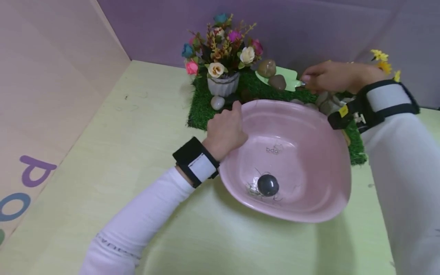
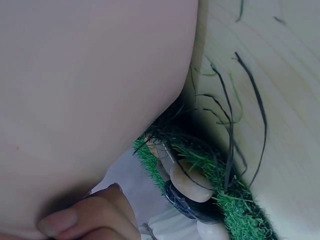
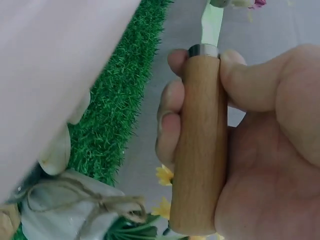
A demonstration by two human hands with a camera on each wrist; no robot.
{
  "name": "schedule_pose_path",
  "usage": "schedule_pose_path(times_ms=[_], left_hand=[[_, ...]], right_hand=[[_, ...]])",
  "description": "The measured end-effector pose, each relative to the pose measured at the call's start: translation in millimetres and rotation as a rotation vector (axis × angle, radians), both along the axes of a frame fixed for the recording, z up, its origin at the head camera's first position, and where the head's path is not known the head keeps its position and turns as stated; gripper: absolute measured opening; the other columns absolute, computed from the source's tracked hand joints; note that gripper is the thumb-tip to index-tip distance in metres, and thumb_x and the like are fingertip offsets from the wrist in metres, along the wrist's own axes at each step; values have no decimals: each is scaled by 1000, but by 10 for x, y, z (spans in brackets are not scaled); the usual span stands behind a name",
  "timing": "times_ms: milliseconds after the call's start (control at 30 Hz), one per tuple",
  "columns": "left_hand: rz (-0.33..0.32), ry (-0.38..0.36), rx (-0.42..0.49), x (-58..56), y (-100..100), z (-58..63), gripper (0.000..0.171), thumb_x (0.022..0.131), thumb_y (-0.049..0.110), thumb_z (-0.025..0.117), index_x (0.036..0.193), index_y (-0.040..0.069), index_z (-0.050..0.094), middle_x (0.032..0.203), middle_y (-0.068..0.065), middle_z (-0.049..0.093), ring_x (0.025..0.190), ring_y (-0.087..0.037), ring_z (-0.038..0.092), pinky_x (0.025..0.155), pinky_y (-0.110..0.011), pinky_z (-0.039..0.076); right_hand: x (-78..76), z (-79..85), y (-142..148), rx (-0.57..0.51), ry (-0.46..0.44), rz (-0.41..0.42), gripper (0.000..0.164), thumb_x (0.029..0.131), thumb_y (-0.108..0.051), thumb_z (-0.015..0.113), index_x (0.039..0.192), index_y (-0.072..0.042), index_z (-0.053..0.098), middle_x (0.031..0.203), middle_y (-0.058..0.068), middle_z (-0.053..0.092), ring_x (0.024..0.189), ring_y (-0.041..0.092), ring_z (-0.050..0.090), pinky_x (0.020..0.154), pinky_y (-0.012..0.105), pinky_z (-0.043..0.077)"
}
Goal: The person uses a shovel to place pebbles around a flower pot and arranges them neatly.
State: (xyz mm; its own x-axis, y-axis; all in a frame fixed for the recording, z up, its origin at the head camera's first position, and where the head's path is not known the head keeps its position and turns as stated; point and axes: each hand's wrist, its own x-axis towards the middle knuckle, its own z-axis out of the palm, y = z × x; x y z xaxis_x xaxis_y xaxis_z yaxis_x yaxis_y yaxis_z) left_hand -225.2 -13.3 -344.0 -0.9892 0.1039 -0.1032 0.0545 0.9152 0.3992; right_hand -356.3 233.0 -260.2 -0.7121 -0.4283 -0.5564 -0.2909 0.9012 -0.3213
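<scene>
My left hand (image 1: pixel 227 131) grips the left rim of a pink plastic basin (image 1: pixel 321 156), its fingers curled under the lip in the left wrist view. The basin is tilted, and inside it lie a dark rounded stone (image 1: pixel 268 185) and loose grass bits. Beyond the far rim, my right hand (image 1: pixel 331 76) holds a garden trowel by its wooden handle (image 3: pixel 200 145). Two stones ride on the trowel's pale green blade (image 1: pixel 291 75): a tan one (image 1: pixel 266 68) and a browner one (image 1: pixel 277 82).
Behind the basin, a strip of artificial grass (image 1: pixel 199 112) carries a ribbed flowerpot (image 1: pixel 222 84) of colourful flowers, a white pebble (image 1: pixel 217 102) and other stones. Yellow flowers (image 1: pixel 383 65) and a twine-tied pot (image 3: pixel 60 212) stand at the right. A purple wall (image 1: pixel 309 30) closes the back.
</scene>
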Motion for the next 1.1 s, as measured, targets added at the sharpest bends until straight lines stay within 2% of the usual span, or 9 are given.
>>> schedule_pose_path(times_ms=[133, 200, 267, 433, 533, 667, 733, 967, 1100], left_hand=[[8, -6, -1, -7, 2, -1, 63, 87, 16, 65, 142, 4, 37, 82, -13, 62, 64, -28, 63, 50, -37, 50], [11, -7, -1, -10, 3, -3, 62, 86, 16, 65, 141, 4, 38, 82, -13, 62, 65, -28, 63, 50, -37, 51], [12, -4, -1, -11, 4, -4, 63, 86, 16, 65, 141, 4, 38, 83, -13, 63, 65, -29, 63, 51, -38, 51], [12, 6, -7, -13, 8, -4, 61, 86, 16, 65, 140, 5, 39, 84, -14, 64, 66, -29, 64, 52, -38, 52], [12, 6, -11, -10, 9, 3, 61, 86, 16, 65, 140, 5, 39, 84, -13, 64, 67, -29, 64, 51, -38, 52], [14, 7, -18, -4, 5, 10, 61, 86, 16, 65, 140, 4, 39, 84, -13, 64, 66, -29, 64, 51, -38, 52], [14, 8, -18, -3, 2, 11, 62, 86, 16, 65, 140, 4, 39, 84, -13, 64, 66, -29, 64, 51, -38, 52], [13, 8, -6, -3, -1, 10, 62, 85, 15, 66, 139, 5, 39, 85, -14, 65, 67, -29, 64, 52, -38, 52], [8, 0, -1, -5, 1, 4, 65, 86, 16, 65, 143, 5, 36, 87, -14, 65, 68, -30, 64, 53, -39, 51]], right_hand=[[-40, -45, -51, -6, -22, -23, 59, 107, -38, 19, 152, -1, 28, 140, 29, 42, 127, 45, 42, 103, 67, 35], [-51, -67, -70, 7, -21, -29, 57, 107, -38, 19, 148, -1, 31, 127, 27, 46, 121, 43, 43, 99, 64, 37], [-54, -92, -89, 26, -10, -32, 50, 107, -36, 20, 134, -1, 44, 108, 21, 49, 109, 38, 46, 90, 56, 39], [-54, -162, -74, 69, -11, -27, 38, 107, -33, 24, 103, -4, 47, 88, 10, 44, 93, 31, 45, 78, 46, 36], [-57, -202, -36, 77, -18, -35, 38, 107, -32, 26, 114, -2, 49, 95, 14, 47, 98, 33, 46, 79, 47, 37], [-46, -238, -13, 102, -19, -26, 50, 107, -34, 26, 142, -1, 40, 127, 27, 50, 118, 46, 47, 92, 62, 42], [-40, -245, -17, 112, -27, -13, 54, 107, -35, 25, 147, 0, 35, 137, 29, 46, 123, 48, 46, 96, 67, 39], [-26, -266, -52, 138, -70, -23, 52, 107, -32, 25, 144, 0, 40, 136, 27, 49, 121, 45, 46, 94, 66, 41], [-57, -281, -77, 156, -89, 35, 52, 107, -28, 24, 145, 5, 38, 126, 24, 54, 112, 39, 51, 89, 55, 44]])
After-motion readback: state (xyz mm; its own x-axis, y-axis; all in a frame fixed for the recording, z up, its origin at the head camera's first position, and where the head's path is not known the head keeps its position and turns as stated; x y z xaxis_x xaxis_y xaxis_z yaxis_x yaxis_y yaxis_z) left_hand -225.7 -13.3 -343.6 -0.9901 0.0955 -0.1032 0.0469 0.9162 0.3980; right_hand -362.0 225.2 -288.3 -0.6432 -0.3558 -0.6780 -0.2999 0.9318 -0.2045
